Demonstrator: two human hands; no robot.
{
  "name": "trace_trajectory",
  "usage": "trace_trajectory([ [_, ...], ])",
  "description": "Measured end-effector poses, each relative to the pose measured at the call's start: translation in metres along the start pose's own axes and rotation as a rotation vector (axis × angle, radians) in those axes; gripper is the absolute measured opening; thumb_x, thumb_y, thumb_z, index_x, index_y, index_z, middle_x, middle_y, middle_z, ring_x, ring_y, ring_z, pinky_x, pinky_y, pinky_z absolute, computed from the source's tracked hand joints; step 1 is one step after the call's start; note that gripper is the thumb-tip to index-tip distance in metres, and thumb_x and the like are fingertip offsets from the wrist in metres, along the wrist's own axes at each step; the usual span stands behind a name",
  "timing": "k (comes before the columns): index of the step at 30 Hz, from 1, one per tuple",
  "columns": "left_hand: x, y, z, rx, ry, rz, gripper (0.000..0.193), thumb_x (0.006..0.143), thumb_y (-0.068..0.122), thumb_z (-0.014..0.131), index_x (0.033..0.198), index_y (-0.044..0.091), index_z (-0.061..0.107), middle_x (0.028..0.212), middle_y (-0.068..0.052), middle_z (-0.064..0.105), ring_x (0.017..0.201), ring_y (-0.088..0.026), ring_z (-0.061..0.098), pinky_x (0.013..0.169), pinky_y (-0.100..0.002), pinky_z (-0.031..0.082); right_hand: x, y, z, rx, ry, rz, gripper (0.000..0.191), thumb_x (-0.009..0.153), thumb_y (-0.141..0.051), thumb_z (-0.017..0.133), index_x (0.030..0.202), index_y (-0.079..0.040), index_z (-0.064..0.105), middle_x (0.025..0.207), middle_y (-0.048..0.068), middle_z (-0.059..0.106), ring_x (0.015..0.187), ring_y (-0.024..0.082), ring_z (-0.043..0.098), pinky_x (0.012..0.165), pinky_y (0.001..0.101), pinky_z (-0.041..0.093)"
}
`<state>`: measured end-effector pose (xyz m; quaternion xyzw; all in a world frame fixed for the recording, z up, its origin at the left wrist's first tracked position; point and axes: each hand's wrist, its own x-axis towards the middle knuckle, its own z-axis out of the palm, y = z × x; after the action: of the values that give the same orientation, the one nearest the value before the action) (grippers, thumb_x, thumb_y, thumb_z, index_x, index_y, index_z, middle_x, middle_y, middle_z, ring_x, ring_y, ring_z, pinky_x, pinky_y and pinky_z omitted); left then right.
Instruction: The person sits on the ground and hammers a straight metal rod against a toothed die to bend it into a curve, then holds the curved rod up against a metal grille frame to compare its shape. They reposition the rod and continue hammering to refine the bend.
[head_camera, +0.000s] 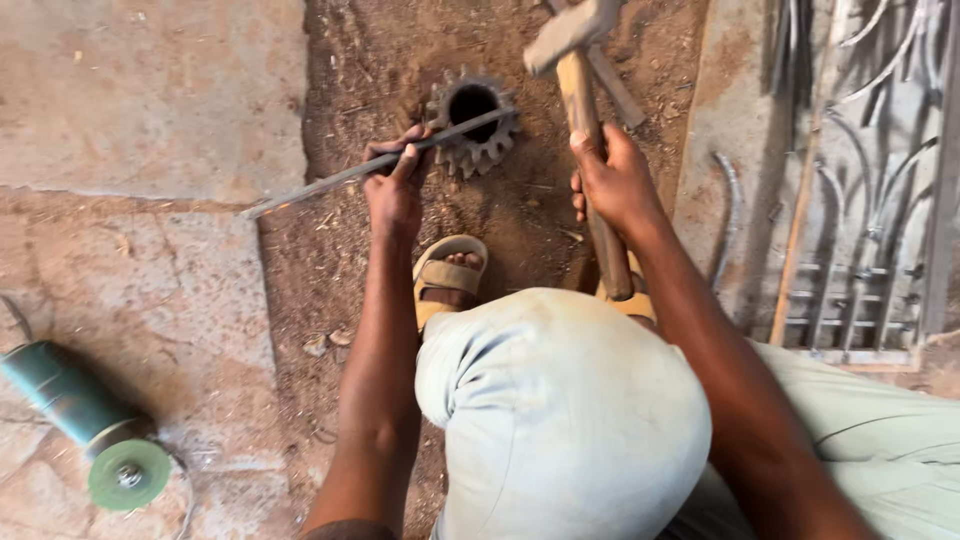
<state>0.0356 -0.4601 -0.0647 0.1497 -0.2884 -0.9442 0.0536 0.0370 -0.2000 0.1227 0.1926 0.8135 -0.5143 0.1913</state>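
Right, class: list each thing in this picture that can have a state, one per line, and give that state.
left hand: closed around the metal rod
metal rod: held slanted, lying across the gear's top
gear: set flat in the dirt, hole upward
right hand: gripping the hammer's handle
hammer: raised, head above the ground
angle grinder: lying on the slab, unheld

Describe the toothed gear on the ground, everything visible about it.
The gear is a dark, rusty-looking metal wheel lying flat in the dirt, with blunt teeth round its rim and a round hole through its middle. A thin metal rod, gripped by the left hand, lies across its top, over the hole's lower edge. The raised hammer, held in the right hand, is above and to its right, not touching.
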Motion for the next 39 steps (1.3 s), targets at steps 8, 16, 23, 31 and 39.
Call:
trace_trajectory([
  [8,0.001,-0.001,0.005,0.006,0.081,-0.051,0.02,0.098,-0.01,0.06,0.101,0.006,0.048,0.121,-0.024,0.07,0.12,-0.037,0.069,0.098,-0.045,0.059,-0.003,0.025,0.041,-0.41,0.338,-0.722,0.026,0.113,-0.033,0.056,0.121,-0.01,0.046,0.077,0.005,0.058,0.057,0.014,0.058,0.046,0.0297,0.05],
  [16,-0.001,-0.002,0.003,-0.027,0.028,-0.02,0.02,0.099,-0.009,0.06,0.103,0.006,0.048,0.122,-0.023,0.069,0.122,-0.035,0.068,0.102,-0.046,0.059,-0.002,0.042,0.01,-0.097,0.075,-0.217,0.026,0.108,-0.03,0.061,0.114,-0.006,0.053,0.068,0.004,0.059,0.051,0.013,0.059,0.043,0.0322,0.049],
  [23,0.0,-0.002,0.002,-0.016,0.047,-0.046,0.019,0.099,-0.009,0.059,0.102,0.006,0.048,0.123,-0.024,0.07,0.121,-0.035,0.069,0.102,-0.047,0.061,-0.008,0.05,0.054,-0.569,0.35,-0.555,0.032,0.105,-0.026,0.067,0.117,-0.001,0.051,0.07,0.01,0.065,0.056,0.018,0.063,0.046,0.0361,0.05],
  [31,-0.002,-0.007,0.005,0.069,0.118,-0.012,0.018,0.098,-0.005,0.063,0.103,0.005,0.05,0.118,-0.023,0.071,0.115,-0.033,0.071,0.095,-0.045,0.062,-0.018,0.032,0.018,0.013,0.059,-0.214,0.023,0.107,-0.027,0.06,0.116,-0.007,0.053,0.065,0.004,0.059,0.047,0.013,0.058,0.039,0.0319,0.048],
  [39,0.002,-0.003,0.015,0.13,0.269,-0.011,0.023,0.094,0.004,0.072,0.104,0.002,0.051,0.108,-0.023,0.073,0.102,-0.032,0.076,0.087,-0.043,0.07,-0.003,0.017,0.049,-0.325,0.071,-0.126,0.03,0.103,-0.031,0.058,0.118,-0.008,0.047,0.064,0.005,0.063,0.042,0.014,0.061,0.037,0.0316,0.052],
])
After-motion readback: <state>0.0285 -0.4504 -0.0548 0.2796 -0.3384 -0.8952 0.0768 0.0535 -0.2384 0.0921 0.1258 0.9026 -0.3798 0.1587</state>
